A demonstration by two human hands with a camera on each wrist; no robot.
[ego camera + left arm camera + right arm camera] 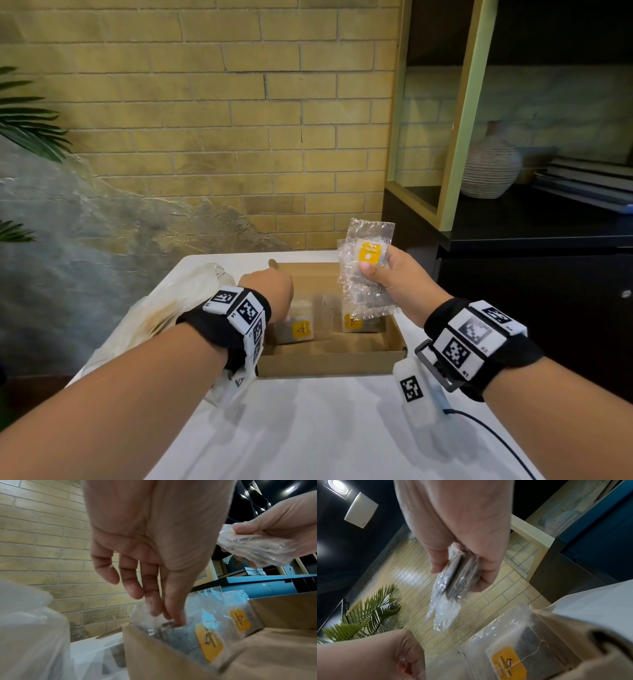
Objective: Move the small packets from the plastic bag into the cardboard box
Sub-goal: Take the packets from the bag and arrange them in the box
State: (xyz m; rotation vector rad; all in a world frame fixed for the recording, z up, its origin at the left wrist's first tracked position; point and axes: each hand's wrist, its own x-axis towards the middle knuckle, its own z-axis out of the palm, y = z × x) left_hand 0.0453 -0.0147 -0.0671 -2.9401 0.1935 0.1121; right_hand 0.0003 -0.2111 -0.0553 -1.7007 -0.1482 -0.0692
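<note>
An open cardboard box [325, 365] sits on the white table, with the crumpled plastic bag [164, 308] to its left. Two clear packets with yellow labels lie in it, one on the left [299, 329] and one on the right [352, 322]. My left hand [168, 614] reaches down into the box's left side. Its thumb and forefinger pinch the clear top of the left packet [188, 639], and the other fingers hang loose. My right hand [387, 274] grips a small stack of packets [366, 270] upright above the box's right side; the stack [447, 601] hangs below the fingers.
A dark cabinet with a ribbed vase [489, 168] stands close on the right. A brick wall runs behind the table, and a plant [27, 126] is at the far left. A thin wooden stick [274, 263] lies behind the box. White tabletop [308, 428] stretches in front of the box.
</note>
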